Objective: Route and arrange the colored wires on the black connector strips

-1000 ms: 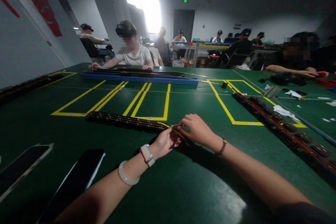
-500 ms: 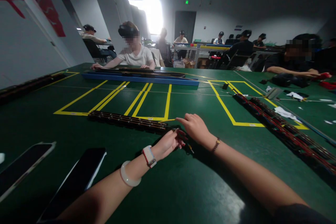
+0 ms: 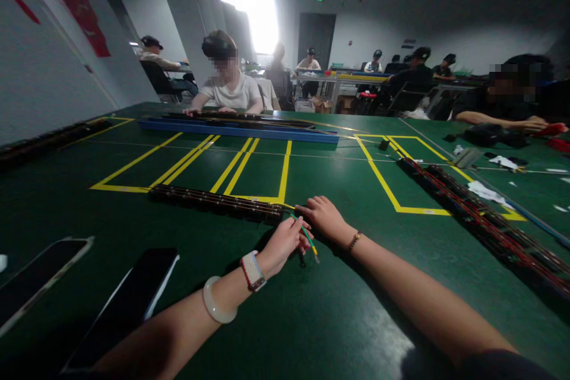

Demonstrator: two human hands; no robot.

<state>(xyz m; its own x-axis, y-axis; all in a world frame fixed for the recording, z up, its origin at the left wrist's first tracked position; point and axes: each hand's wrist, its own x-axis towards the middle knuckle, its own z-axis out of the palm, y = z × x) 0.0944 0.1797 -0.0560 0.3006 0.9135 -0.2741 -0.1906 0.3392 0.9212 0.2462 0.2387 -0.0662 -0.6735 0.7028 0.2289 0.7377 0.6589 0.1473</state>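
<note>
A long dark strip [image 3: 214, 200] with thin wires along its top lies across the table in front of me. At its right end my left hand [image 3: 285, 242] is closed in a pinch on a green wire [image 3: 307, 233], which has a yellow sleeve and a small metal terminal at its lower end. My right hand [image 3: 327, 218] is just beyond, its fingers bent together at the tip of a yellow wire [image 3: 288, 206] that comes from the strip's end. The fingertips partly hide where the wires run.
Two phones [image 3: 129, 303] [image 3: 42, 276] lie at the lower left. Yellow tape outlines [image 3: 285, 172] mark the green table. A blue tray [image 3: 240, 130] with strips lies ahead, before a seated person [image 3: 231, 86]. Red-wired strips [image 3: 481, 219] and paper scraps [image 3: 487, 192] are at the right.
The green wire now shows clearly between my hands, slanting down to the right. My right hand has shifted slightly left and down, and the yellow wire bends down more at its tip.
</note>
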